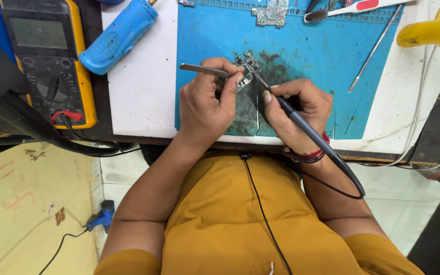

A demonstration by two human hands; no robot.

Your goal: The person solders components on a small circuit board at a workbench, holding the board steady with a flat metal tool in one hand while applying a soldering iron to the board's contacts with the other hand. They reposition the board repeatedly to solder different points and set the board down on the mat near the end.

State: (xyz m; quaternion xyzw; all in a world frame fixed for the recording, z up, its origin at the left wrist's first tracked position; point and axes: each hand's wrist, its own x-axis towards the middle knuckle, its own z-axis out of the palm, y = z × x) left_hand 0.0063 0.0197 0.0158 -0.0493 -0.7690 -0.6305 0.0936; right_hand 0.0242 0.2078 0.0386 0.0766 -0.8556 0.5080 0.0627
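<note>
My left hand [207, 99] grips metal tweezers [199, 69] and presses on a small circuit board [247, 67] that lies on a blue work mat [322, 56]. My right hand [297, 113] holds a dark soldering iron [301, 121] like a pen, its tip touching the board. The iron's black cable loops down past my right wrist, which wears red thread bands. Both hands rest close together at the mat's near edge.
A yellow multimeter [52, 56] sits at the left, a blue tool handle [118, 35] beside it. Another circuit board [271, 12], a brush and a thin metal probe [373, 51] lie on the mat's far side. A yellow handle [431, 31] is at the right.
</note>
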